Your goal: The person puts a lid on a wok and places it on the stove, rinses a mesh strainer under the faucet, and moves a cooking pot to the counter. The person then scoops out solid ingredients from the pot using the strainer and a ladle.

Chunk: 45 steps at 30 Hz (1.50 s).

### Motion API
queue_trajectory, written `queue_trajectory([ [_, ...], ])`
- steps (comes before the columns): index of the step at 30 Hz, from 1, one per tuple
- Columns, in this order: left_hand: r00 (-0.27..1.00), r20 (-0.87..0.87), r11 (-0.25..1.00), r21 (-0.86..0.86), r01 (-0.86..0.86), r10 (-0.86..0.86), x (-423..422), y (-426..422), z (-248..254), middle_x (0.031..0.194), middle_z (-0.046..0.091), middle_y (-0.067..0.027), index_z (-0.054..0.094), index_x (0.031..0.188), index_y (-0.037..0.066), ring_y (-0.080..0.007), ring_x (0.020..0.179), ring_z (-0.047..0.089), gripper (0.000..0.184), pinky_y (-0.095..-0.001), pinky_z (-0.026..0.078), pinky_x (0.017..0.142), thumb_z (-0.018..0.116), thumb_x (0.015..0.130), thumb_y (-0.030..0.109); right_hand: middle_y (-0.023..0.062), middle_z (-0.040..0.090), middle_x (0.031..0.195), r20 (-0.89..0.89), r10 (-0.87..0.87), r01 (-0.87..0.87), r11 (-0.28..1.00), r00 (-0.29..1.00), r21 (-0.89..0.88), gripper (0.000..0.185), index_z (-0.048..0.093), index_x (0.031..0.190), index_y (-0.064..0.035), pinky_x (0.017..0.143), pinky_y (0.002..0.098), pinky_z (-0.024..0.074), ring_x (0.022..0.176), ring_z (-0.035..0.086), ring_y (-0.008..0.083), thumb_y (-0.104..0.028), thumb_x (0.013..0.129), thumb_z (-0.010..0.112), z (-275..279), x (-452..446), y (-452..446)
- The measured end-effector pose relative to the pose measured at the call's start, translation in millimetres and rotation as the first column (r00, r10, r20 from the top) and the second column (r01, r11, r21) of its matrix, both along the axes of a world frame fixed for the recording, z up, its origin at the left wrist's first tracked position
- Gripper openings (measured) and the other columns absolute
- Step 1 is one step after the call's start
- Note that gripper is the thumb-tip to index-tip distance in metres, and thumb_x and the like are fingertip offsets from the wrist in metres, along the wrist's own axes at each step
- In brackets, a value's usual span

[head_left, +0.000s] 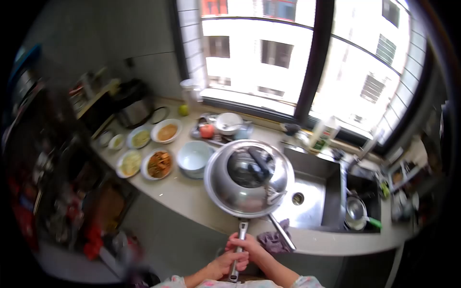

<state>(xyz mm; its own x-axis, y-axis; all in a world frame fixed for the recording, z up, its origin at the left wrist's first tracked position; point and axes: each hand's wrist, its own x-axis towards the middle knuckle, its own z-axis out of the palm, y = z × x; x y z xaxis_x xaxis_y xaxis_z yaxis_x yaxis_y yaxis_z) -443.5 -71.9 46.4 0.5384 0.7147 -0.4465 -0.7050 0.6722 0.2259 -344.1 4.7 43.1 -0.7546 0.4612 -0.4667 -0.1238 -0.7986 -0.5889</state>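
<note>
Left fingers [242, 257] and right fingers [233, 236] are both wrapping tightly around the pan handle [242, 230], the right set sitting nearer the pan. The pan is standing at the table's [192, 204] front, overlapping the sink's [311, 194] left side. A lid [222, 189] is covering it, hiding its contents. Left of it, a pale bowl [193, 157] is standing; farther left, bowls are holding orange-red pieces [159, 164], pale slices [129, 164], tan food [167, 131] and greenish food [140, 138]. The sink's right basin is holding a green-handled utensil [373, 222].
</note>
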Motion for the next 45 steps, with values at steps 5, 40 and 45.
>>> queue_trajectory([
  [5, 0.993, -0.104, 0.996, -0.071, 0.05, -0.057, -19.5, 12.8, 19.6, 0.052, 0.036, 0.0023, 0.041, 0.07, 0.012, -0.0091, 0.038, 0.037, 0.018, -0.0247, 0.031, 0.036, 0.055, 0.079, 0.004, 0.0065, 0.056, 0.068, -0.162, -0.125, 0.143, 0.984, 0.979, 0.102, 0.015, 0.047, 0.077, -0.0064, 0.058, 0.0264, 0.0471, 0.065, 0.058, 0.0155, -0.011, 0.077, 0.061, -13.8, -15.9, 1.4],
  [40, 0.347, -0.074, 0.34, 0.091, 0.936, -0.935, 551.9, -52.6, 85.2, 0.053, 0.04, 0.001, 0.046, 0.073, 0.01, -0.0094, 0.041, 0.04, 0.011, -0.0222, 0.032, 0.036, 0.057, 0.077, 0.012, 0.0103, 0.058, 0.071, -0.147, -0.959, 0.934, 0.19, 0.243, 0.302, 0.025, 0.046, 0.082, -0.004, 0.059, 0.027, 0.0472, 0.066, 0.057, 0.0153, -0.02, 0.075, 0.064, 49.2, 557.6, -199.8],
  [45, 0.139, 0.011, 0.139, 0.139, 0.98, -0.99, 670.8, -30.9, 71.8, 0.052, 0.038, 0.0006, 0.044, 0.072, 0.009, -0.0099, 0.04, 0.039, 0.013, -0.0227, 0.031, 0.035, 0.056, 0.077, 0.01, 0.0086, 0.055, 0.07, -0.104, -0.994, 0.964, -0.006, 0.022, 0.264, 0.024, 0.045, 0.084, -0.0042, 0.06, 0.0294, 0.0484, 0.068, 0.057, 0.0175, -0.015, 0.074, 0.064, 54.1, 659.4, -199.5],
])
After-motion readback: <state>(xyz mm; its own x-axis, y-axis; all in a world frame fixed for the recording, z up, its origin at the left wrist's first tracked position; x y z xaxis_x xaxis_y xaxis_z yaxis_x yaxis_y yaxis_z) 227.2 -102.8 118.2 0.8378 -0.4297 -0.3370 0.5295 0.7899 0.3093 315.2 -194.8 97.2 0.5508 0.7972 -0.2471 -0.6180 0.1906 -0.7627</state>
